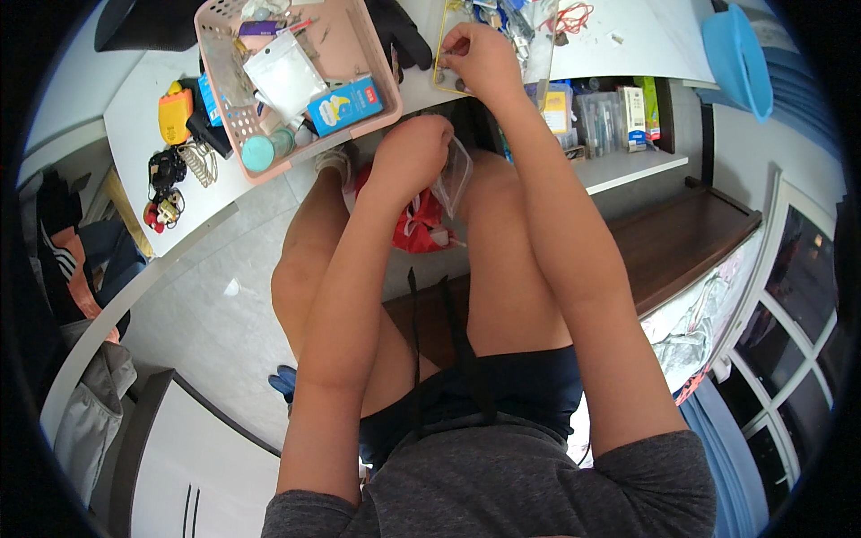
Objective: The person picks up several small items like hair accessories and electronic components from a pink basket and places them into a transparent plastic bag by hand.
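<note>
My left hand (412, 158) is closed on the edge of a clear plastic bag (456, 176), which hangs between my knees, above a red plastic bag (420, 225). My right hand (481, 60) is over the near left corner of a clear tray with a yellow rim (438, 40). Its thumb and fingertips are curled together beside small round greyish pieces (460, 84); whether one is pinched between them cannot be told. Farther back in the tray lie small packets and blue items (494, 15). Red cord (572, 18) lies by the tray's right side.
A pink perforated basket (397, 101) holds a white pouch (286, 74), a blue box (345, 105) and a turquoise-lidded jar (259, 153). A yellow device (175, 116) lies left of it. Below the desktop at right, a shelf (635, 171) holds boxes. A blue bin (736, 64) stands far right.
</note>
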`<state>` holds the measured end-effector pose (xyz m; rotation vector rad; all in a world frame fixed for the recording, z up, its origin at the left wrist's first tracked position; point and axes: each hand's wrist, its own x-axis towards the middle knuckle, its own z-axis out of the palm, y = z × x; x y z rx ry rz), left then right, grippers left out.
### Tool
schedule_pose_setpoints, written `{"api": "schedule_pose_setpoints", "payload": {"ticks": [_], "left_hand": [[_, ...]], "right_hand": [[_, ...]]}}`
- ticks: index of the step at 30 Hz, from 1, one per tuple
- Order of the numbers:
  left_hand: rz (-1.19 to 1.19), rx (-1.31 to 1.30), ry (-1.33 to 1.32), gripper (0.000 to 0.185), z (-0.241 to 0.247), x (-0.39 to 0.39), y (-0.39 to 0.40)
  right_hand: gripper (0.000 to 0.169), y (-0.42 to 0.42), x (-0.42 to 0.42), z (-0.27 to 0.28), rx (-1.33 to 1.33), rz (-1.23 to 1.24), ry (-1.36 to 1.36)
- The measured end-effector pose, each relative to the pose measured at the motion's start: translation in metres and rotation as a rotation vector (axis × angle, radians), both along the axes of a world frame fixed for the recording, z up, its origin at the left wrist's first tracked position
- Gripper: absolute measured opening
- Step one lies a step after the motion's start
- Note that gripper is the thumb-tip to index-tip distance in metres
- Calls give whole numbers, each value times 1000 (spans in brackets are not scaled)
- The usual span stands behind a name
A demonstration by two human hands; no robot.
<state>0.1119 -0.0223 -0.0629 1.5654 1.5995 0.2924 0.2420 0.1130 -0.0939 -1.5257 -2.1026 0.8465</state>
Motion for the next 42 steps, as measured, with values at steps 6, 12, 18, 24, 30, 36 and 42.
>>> {"api": "schedule_pose_setpoints", "payload": {"ticks": [6,12,18,24,30,36,42], "left_hand": [[27,21,-11,28,-4,-1,-3],[27,27,-20,28,-1,1,-1],[36,27,-25,28,0,1,-2],[40,49,-26,27,-4,0,-2],[20,52,-18,27,-5,2,-1],[19,41,-18,27,-3,2,-2],[18,26,-13,27,-1,3,-2]], "right_hand": [[32,-2,2,5,10,47,49],[30,1,9,2,-12,97,-55],[27,-3,6,7,-79,52,-16],[28,-6,12,8,-73,37,-36],[28,-6,14,9,-3,72,-146],[22,-9,5,13,-16,62,-237],[20,-9,4,15,-30,48,-278]]}}
